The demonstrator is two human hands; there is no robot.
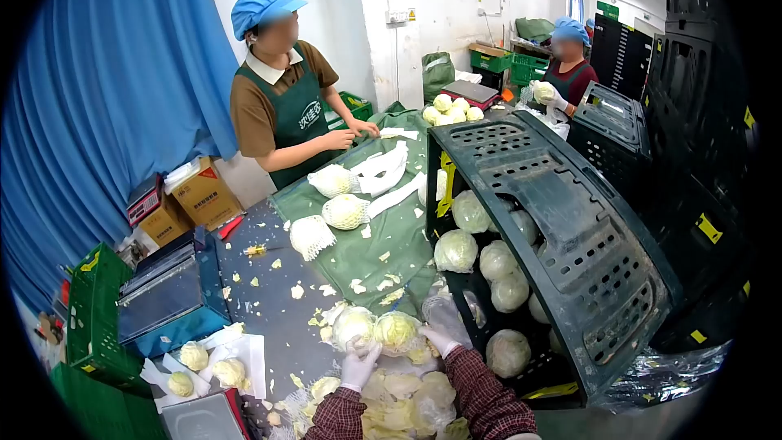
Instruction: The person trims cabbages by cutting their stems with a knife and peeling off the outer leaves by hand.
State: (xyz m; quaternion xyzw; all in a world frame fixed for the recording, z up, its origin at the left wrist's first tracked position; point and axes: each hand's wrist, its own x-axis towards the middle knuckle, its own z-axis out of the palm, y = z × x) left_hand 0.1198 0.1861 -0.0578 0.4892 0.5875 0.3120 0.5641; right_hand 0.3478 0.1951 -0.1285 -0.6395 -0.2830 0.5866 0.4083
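Two pale cabbages lie side by side at the table's near edge, one on the left and a yellower one on the right. My left hand, in a whitish glove, touches the underside of the left cabbage with its fingers apart. Gloved too, my right hand rests against the right side of the yellower cabbage, fingers stretched. Loose leaves and a clear plastic bag lie just below. Farther up, net-wrapped cabbages sit on a green cloth.
On the right a dark crate stands tilted, with several wrapped cabbages inside. A co-worker stands across the table; another person holds a cabbage farther back. At left are a blue box and a scale.
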